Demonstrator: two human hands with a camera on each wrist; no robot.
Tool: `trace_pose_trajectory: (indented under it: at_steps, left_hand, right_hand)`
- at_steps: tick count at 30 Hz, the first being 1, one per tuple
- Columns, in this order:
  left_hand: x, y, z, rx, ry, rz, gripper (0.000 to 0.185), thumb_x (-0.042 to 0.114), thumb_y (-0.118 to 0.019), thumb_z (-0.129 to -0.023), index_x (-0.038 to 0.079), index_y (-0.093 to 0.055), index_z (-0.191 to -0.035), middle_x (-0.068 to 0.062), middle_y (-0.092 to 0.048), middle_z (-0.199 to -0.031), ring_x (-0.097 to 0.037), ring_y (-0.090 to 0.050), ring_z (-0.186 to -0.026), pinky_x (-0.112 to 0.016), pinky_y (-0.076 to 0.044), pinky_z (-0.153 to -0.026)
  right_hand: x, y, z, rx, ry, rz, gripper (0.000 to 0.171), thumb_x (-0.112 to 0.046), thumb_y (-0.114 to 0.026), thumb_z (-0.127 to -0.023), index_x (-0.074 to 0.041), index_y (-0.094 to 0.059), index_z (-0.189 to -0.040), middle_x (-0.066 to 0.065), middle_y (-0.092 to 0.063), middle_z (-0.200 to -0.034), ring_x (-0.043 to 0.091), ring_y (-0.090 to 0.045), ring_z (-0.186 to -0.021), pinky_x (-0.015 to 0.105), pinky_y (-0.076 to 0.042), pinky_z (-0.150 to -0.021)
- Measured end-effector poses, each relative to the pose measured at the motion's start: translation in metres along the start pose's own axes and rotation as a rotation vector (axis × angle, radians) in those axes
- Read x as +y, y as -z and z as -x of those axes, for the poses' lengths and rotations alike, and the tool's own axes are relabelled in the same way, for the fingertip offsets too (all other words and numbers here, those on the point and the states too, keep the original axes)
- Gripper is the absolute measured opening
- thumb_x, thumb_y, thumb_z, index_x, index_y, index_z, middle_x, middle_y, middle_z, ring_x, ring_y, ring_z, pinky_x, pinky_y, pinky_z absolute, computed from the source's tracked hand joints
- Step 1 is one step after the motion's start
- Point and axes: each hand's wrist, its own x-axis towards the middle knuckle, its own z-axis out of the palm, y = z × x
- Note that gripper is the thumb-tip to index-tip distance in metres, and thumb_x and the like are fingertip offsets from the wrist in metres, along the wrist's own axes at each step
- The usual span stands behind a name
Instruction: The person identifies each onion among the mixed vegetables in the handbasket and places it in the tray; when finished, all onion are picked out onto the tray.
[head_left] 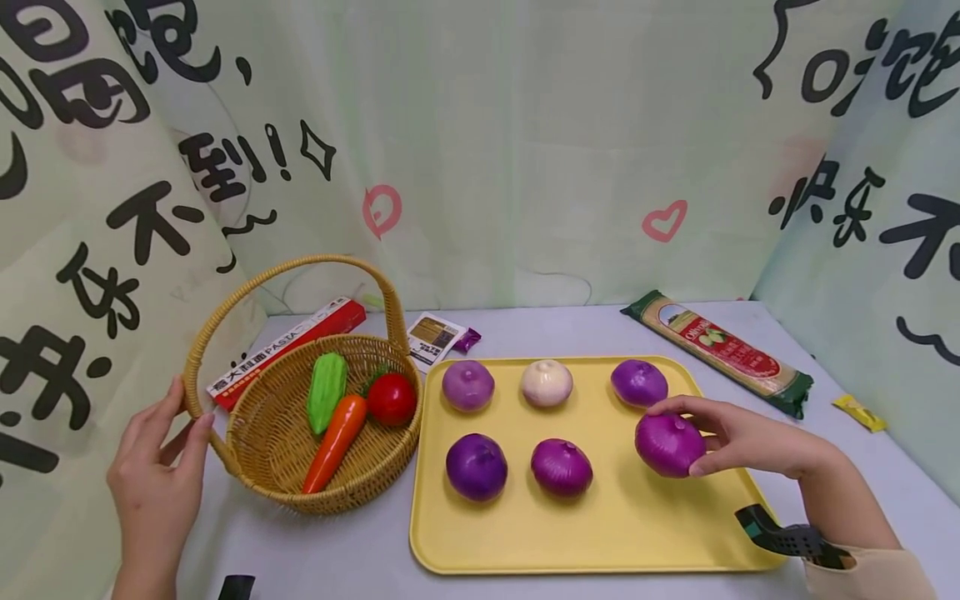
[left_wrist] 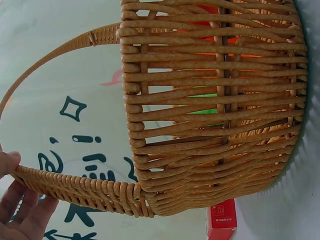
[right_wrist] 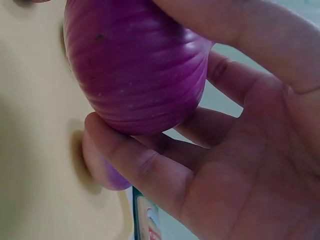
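My right hand (head_left: 678, 439) grips a purple onion (head_left: 663, 446) at the right of a yellow tray (head_left: 600, 533), thumb under it and fingers over it. In the right wrist view the fingers (right_wrist: 150, 170) curl round this onion (right_wrist: 135, 65) above the tray (right_wrist: 35, 125). Several more onions lie on the tray, among them a white one (head_left: 547, 382) and a purple one (head_left: 638, 382) just behind my hand. My left hand (head_left: 187, 408) touches the handle base of a wicker basket (head_left: 247, 467) with straight fingers. The thumb tip (left_wrist: 7, 162) rests on the handle (left_wrist: 75, 187).
The basket holds a green gourd (head_left: 326, 392), a carrot (head_left: 337, 437) and a tomato (head_left: 392, 398). A red pasta box (head_left: 292, 342) and a small packet (head_left: 431, 337) lie behind it. A spaghetti bag (head_left: 720, 350) and a yellow sachet (head_left: 858, 412) lie right of the tray. Printed curtains enclose the table.
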Motion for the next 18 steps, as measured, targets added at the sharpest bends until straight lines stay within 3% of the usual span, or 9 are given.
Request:
trace_pose_trajectory:
  at_steps: [14,18]
  left_hand:
    - [0.001,0.001,0.0,0.001,0.008,-0.006,0.059,0.009,-0.065,-0.087,0.038,-0.046,-0.135,-0.008,-0.058,-0.115,0.021,-0.042,-0.101,0.005,-0.037,-0.079]
    - [0.0,0.001,0.0,0.011,-0.016,0.008,0.06,0.007,-0.066,-0.085,0.036,-0.048,-0.135,0.012,-0.056,-0.11,0.021,-0.043,-0.101,0.006,-0.037,-0.079]
  right_hand:
    - [0.016,-0.003,-0.002,-0.045,-0.042,-0.008,0.064,-0.017,-0.069,-0.084,-0.013,-0.039,-0.14,0.028,-0.03,-0.142,-0.011,-0.044,-0.108,0.017,-0.051,-0.087]
    - [0.018,-0.004,-0.002,-0.048,-0.065,-0.014,0.065,-0.019,-0.07,-0.082,-0.014,-0.04,-0.139,0.026,-0.032,-0.141,-0.011,-0.043,-0.108,0.018,-0.051,-0.087]
